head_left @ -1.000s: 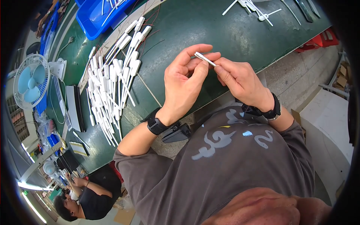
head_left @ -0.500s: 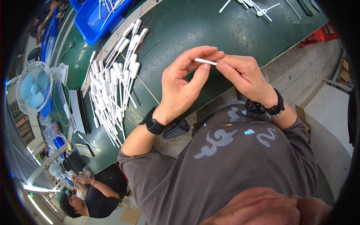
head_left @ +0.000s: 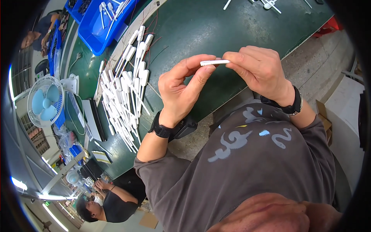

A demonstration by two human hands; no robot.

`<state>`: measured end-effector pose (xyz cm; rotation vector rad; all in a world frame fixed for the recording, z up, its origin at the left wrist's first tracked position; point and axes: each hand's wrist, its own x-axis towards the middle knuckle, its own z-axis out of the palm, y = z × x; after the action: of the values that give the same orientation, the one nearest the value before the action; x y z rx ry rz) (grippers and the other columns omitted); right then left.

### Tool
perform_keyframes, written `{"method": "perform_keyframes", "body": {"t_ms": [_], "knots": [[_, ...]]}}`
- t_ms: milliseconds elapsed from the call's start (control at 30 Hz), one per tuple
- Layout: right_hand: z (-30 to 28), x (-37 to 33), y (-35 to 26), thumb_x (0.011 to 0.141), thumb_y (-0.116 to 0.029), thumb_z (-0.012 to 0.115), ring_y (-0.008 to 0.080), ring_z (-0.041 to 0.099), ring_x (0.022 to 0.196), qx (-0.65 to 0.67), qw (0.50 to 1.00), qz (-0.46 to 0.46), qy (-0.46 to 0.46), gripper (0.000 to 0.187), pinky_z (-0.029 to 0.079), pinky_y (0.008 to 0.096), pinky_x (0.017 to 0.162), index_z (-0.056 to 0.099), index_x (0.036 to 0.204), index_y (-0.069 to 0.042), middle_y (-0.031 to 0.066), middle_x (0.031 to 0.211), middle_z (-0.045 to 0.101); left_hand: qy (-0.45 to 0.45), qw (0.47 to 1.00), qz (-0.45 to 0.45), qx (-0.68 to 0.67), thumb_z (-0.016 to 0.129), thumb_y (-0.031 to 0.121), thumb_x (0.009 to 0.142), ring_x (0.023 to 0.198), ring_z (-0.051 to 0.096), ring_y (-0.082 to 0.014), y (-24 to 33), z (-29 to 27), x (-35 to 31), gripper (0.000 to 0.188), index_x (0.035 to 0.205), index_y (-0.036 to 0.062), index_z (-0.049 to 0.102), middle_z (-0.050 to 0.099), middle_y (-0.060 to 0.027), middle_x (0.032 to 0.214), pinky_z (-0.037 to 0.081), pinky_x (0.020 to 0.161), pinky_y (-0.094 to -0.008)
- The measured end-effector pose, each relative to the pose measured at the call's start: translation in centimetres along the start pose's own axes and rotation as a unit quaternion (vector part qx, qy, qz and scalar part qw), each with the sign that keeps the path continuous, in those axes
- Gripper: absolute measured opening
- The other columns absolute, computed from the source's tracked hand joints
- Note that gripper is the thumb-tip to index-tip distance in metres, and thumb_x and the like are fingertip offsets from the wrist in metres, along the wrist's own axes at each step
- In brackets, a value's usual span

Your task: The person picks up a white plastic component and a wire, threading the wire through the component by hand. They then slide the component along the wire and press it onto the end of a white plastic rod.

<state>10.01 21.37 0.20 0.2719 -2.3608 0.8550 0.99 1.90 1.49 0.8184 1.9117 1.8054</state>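
A slim white plastic stick (head_left: 215, 62) lies nearly level between my two hands above the near part of the green table. My left hand (head_left: 181, 87) pinches its left end between thumb and fingers, with a gap inside the curve of the hand. At the other end, the thumb and fingers of my right hand (head_left: 261, 71) close on the stick and hide its tip. To the left of my hands lies a heap of white paddle-headed sticks (head_left: 123, 100), some with thin red and dark wires.
Beyond the heap stands a blue bin (head_left: 91, 40) with more white pieces. A few white sticks (head_left: 269, 4) lie at the far right of the green table (head_left: 201, 23). A blue-bladed fan (head_left: 45, 102) stands left. Another person (head_left: 116, 203) sits at lower left.
The stick now shows more of its length and lies more level. My right hand has turned, and its fingers have shifted along the stick's right end. The whole view has shifted slightly.
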Motion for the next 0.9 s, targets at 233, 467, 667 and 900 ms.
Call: {"method": "perform_keyframes", "body": {"t_ms": [233,467,667,900], "knots": [[-0.5,0.1,0.3,0.085,-0.015,0.072,0.0210,0.050,0.053,-0.019,0.999,-0.038,-0.014,0.014,0.038,0.0336,0.047,0.069,0.096,-0.006,0.0045,0.064,0.049,-0.028,0.999,0.032,0.027,0.075,0.004,0.087,0.077,0.070,-0.0110,0.5,-0.5,0.1,0.016,0.102,-0.0011,0.072,0.074,-0.0064,0.086,0.054,0.068,-0.0218],[-0.7,0.5,0.1,0.086,-0.013,0.071,0.0220,0.052,0.053,0.019,0.999,-0.036,-0.033,0.014,0.038,0.0334,0.046,0.068,0.097,-0.005,0.0050,0.065,0.051,-0.019,0.997,0.011,0.076,0.077,0.006,0.085,0.068,0.069,-0.0112,1.9,-0.3,-0.1,0.012,0.095,0.0014,0.072,0.073,-0.0062,0.081,0.053,0.062,-0.0213],[-0.3,0.4,-0.8,0.097,-0.017,0.060,0.0211,0.059,0.056,0.115,0.986,0.000,-0.119,0.014,0.042,0.0333,0.048,0.063,0.102,-0.004,0.0076,0.070,0.061,-0.039,0.989,0.043,0.137,0.074,0.010,0.088,0.063,0.065,-0.0091,1.8,0.1,0.0,0.011,0.092,0.0008,0.069,0.071,-0.0049,0.077,0.050,0.056,-0.0215],[-0.1,1.4,-0.7,0.106,-0.032,0.043,0.0171,0.069,0.066,0.589,0.612,0.446,-0.284,0.035,0.054,0.0292,0.058,0.058,0.113,-0.001,0.0124,0.086,0.070,-0.120,0.971,-0.203,-0.048,0.062,0.022,0.098,0.063,0.061,-0.0077,0.5,-1.8,2.0,0.021,0.094,0.0020,0.065,0.068,-0.0015,0.075,0.044,0.050,-0.0203]]}}
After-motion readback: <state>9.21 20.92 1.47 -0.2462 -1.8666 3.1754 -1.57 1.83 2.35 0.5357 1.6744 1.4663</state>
